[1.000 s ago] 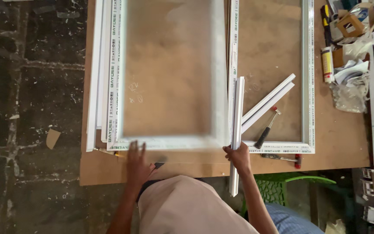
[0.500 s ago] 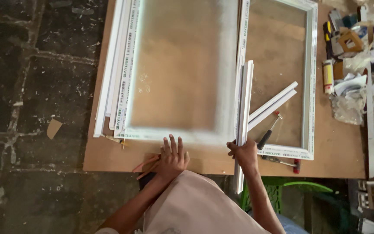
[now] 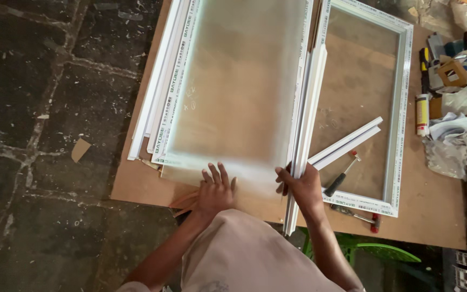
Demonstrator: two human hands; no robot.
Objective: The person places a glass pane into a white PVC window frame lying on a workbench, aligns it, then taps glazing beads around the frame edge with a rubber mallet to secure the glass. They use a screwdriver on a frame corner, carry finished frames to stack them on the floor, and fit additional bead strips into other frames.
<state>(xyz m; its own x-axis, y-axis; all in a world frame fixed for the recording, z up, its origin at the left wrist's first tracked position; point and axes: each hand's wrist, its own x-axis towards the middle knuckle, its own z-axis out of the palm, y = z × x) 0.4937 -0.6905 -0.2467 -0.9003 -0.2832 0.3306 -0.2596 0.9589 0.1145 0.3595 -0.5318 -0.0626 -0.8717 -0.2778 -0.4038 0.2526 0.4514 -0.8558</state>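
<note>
Two hands at the near edge of the bench (image 3: 439, 216), a brown board above a dark, cracked stone floor (image 3: 44, 108). Left hand (image 3: 215, 190): open, fingers spread, palm flat on the near end of a frosted glass pane (image 3: 239, 92); nothing gripped. The pane lies lengthwise on the left half of the bench, over a stack of white frame profiles (image 3: 160, 92) whose edges show along its left side. Right hand (image 3: 302, 186): closed around a long white strip (image 3: 305, 135) that runs along the right edge of the pane; the strip's near end overhangs the bench edge below the wrist.

Right of the strip: a second white window frame (image 3: 398, 119) lying flat, bench surface visible through its opening. Two short white strips (image 3: 347, 145) lie diagonally inside it, just beside the right hand. A dark-handled tool with a red tip (image 3: 340, 176) lies inside the frame's near corner; another thin tool with a red end (image 3: 359, 217) lies just outside the frame's near rail.

Far right edge: a white tube (image 3: 422, 114) and a heap of paper, plastic and small tools (image 3: 455, 108); details not resolvable. Green plastic chair (image 3: 385, 251) partly visible under the bench edge.
</note>
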